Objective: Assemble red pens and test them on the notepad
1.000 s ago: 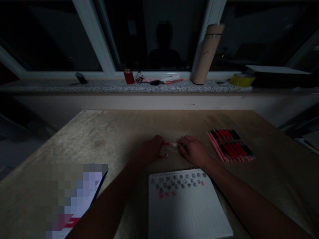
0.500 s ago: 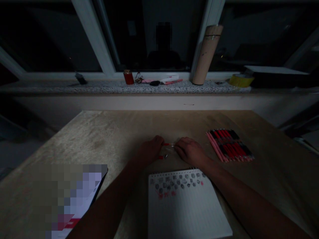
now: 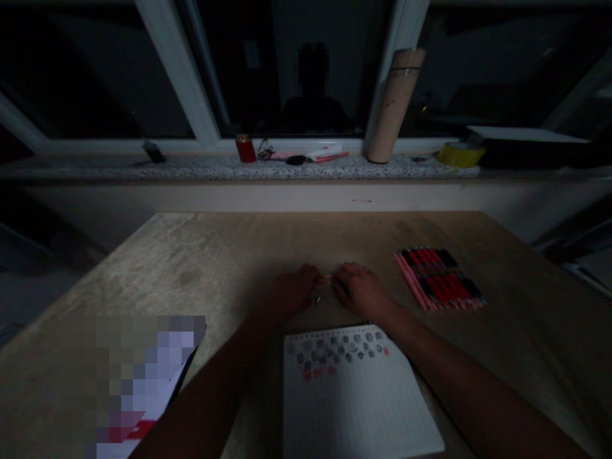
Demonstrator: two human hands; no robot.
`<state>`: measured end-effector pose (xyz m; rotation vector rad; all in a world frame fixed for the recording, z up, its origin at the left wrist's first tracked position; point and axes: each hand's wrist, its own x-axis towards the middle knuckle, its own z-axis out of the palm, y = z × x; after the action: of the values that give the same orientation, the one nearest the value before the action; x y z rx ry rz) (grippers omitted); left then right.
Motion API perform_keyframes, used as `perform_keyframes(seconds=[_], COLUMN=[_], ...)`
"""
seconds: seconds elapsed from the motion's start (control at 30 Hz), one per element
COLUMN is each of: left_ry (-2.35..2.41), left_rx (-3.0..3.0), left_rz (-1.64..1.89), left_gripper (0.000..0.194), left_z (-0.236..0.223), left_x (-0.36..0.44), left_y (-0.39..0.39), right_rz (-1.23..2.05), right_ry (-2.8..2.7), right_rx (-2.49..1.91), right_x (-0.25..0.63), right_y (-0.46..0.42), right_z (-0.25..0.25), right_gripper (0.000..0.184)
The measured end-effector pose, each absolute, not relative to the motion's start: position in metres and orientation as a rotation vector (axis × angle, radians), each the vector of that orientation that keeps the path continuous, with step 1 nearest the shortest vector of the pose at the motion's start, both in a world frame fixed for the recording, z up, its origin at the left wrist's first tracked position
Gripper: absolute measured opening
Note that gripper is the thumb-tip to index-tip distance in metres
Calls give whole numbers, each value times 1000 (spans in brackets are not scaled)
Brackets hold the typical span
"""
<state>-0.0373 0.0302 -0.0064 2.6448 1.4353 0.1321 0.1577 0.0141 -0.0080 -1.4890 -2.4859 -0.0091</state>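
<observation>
Over the middle of the table, my left hand (image 3: 297, 288) has its fingers closed on the left end of a slim red-and-clear pen part (image 3: 326, 278). My right hand (image 3: 359, 287) curls, fingers together, around the right end of the same part. Only a short length shows between the two hands; the dim light hides the detail. Just below my left fingers lies a small silver pen tip (image 3: 317, 299) with a bit of red beside it. An open spiral notebook (image 3: 358, 408), with rows of dark and red scribbles near its top, lies below the hands.
Right of my hands lies a row of red, black and pink pens (image 3: 440, 280). A partly blurred screen device (image 3: 162, 376) is at the lower left. Along the windowsill (image 3: 191, 167) stand a red jar (image 3: 245, 148), a wooden-looking cylinder (image 3: 396, 105) and yellow tape (image 3: 460, 155).
My hands have come closer together, leaving less of the pen part visible. My left hand has shifted slightly right and now covers more of the red piece below it.
</observation>
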Motion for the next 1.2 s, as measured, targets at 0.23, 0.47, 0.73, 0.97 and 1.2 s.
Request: perform_keyframes(seconds=[0.23,0.47,0.73,0.97,1.2], left_ry=[1464,1475,1501,1462,1453], left_rx=[2661,2626,2624,2680,2724], left_rz=[104,186,219,196,205], left_gripper=[25,18,18,19,19], left_z=[-7,-5,-2,0,-1], left_x=[-39,-40,-39,-39,-37], left_y=[31,29,29,27,27], right_rz=[23,111,122,97,87], right_ry=[-2457,-2391,-2375,-2369,-2365], right_rx=[-1465,-1377,-1319,-1349,-1379], right_x=[156,158,158,160,159], right_y=[13,12,12,12,11], right_z=[-8,-9,-11,-9,-9], right_gripper=[18,16,13,13,14])
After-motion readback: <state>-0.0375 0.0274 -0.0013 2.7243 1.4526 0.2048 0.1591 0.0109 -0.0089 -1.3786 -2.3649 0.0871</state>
